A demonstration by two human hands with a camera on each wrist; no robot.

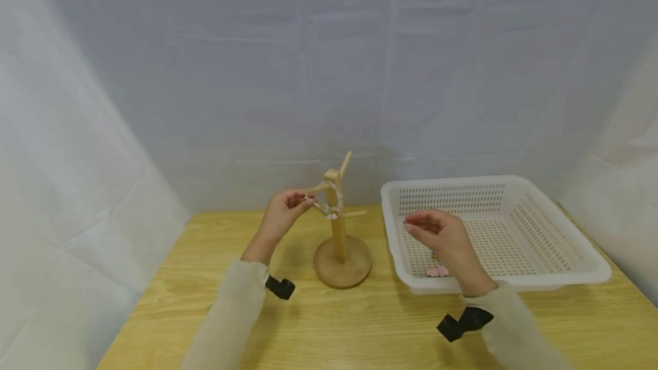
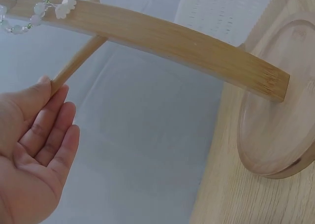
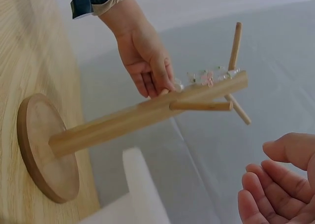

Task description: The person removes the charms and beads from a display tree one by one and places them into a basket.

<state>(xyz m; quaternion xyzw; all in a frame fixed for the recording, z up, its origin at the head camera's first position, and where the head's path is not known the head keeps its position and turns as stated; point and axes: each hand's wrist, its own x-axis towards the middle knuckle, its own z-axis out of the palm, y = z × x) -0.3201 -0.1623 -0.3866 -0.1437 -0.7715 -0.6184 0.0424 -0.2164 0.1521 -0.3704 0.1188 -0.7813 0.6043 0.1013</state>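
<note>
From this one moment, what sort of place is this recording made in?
Probably a staged recording booth rather than a home: white sheets hang behind and beside a bare wooden table, which bears only a wooden peg stand and a white basket.

Pale bead bracelet hangs on wooden stand.

Pale wooden bench underneath. White slotted basket on the right part of the bench, a small pink item inside near the front wall. Grey-white cloth backdrop behind and at both sides.
</note>
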